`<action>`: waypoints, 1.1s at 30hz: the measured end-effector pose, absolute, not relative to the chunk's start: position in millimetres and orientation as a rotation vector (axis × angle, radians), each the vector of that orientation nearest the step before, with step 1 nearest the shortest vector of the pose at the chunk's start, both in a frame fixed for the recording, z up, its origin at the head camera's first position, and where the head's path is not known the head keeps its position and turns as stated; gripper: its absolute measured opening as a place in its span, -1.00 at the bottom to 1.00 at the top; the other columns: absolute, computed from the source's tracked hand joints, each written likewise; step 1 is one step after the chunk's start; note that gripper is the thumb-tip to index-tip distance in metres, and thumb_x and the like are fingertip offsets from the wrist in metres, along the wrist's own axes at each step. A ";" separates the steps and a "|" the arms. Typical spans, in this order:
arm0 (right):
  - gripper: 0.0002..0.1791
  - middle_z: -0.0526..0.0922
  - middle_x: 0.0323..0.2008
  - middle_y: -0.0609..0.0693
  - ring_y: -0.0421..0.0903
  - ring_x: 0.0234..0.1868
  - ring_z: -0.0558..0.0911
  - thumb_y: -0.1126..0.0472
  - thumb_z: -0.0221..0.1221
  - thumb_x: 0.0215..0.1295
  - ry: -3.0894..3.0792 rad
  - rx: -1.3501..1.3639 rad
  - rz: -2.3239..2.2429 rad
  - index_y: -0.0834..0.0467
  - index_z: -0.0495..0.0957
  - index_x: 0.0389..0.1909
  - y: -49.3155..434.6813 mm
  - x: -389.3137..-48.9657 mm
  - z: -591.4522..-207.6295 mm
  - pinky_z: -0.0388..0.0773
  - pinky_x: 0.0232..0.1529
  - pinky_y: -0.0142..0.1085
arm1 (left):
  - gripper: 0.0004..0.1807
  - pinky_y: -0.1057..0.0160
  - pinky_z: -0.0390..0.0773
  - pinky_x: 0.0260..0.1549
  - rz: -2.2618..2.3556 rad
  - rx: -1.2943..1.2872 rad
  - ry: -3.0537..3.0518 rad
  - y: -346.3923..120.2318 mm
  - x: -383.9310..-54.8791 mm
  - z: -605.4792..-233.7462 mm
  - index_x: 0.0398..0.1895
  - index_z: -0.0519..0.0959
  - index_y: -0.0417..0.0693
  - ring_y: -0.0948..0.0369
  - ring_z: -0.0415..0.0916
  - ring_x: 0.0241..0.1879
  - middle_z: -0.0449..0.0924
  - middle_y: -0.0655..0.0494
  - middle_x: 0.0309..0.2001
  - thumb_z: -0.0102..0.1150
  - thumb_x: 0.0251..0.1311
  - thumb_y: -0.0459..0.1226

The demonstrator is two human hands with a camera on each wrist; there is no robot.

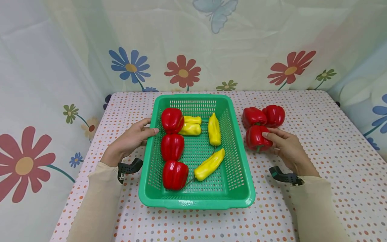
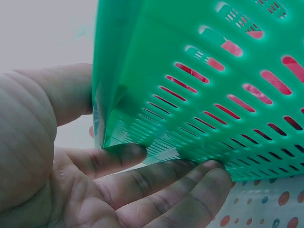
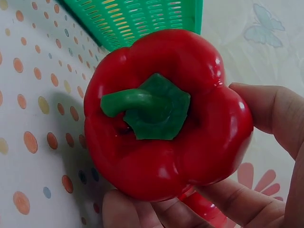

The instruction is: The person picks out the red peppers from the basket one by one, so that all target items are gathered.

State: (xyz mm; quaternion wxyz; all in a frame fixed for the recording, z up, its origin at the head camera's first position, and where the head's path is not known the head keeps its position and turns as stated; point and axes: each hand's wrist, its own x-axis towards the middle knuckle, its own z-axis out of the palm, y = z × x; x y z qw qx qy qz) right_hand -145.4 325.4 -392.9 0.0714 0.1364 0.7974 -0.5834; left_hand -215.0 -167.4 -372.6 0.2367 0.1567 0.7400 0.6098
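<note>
A green plastic basket (image 1: 197, 203) stands on the table, with three red bell peppers (image 1: 172, 147) in a column along its left side and several yellow peppers (image 1: 210, 164) beside them. My left hand (image 1: 133, 138) holds the basket's left rim, thumb over the edge and fingers against the outer wall (image 2: 156, 109). To the right of the basket, my right hand (image 1: 284, 144) grips a red bell pepper (image 1: 257, 138) between thumb and fingers. Its green stem (image 3: 156, 107) faces the right wrist camera. Two more red bell peppers (image 1: 253, 117) lie just behind it.
The table (image 1: 326, 134) has a dotted cover. A flower-printed curtain (image 1: 242, 43) hangs behind it and at both sides. Each wrist wears a dark camera mount (image 1: 285, 175).
</note>
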 end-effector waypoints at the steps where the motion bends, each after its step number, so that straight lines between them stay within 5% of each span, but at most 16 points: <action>1: -0.28 0.51 0.02 -0.32 -0.14 0.08 0.44 -0.16 0.19 0.51 2.401 0.409 -1.755 0.13 0.33 0.52 325.2 -145.3 -393.2 0.67 -0.08 -0.42 | -0.44 -0.07 0.79 -0.16 1.675 0.434 2.027 -167.3 -215.0 -372.5 0.54 0.20 -0.21 -0.02 0.79 -0.18 0.64 -0.33 0.04 -0.01 0.59 -0.25; 13: -0.49 0.55 -0.04 -0.36 -0.18 0.03 0.48 -0.13 0.20 0.51 2.420 0.424 -1.776 -0.01 0.49 0.34 325.8 -143.3 -396.1 0.66 -0.12 -0.44 | -0.45 -0.06 0.79 -0.15 1.674 0.436 2.026 -167.8 -215.0 -373.4 0.54 0.20 -0.21 -0.01 0.79 -0.17 0.65 -0.32 0.03 -0.02 0.59 -0.25; 33: -0.39 0.56 -0.07 -0.36 -0.20 -0.03 0.52 -0.17 0.20 0.50 2.460 0.460 -1.736 0.07 0.45 0.40 325.0 -144.2 -398.1 0.66 -0.15 -0.42 | -0.46 -0.08 0.79 -0.14 1.686 0.422 2.017 -166.4 -213.6 -372.1 0.53 0.22 -0.17 -0.01 0.79 -0.18 0.65 -0.29 0.03 -0.02 0.59 -0.24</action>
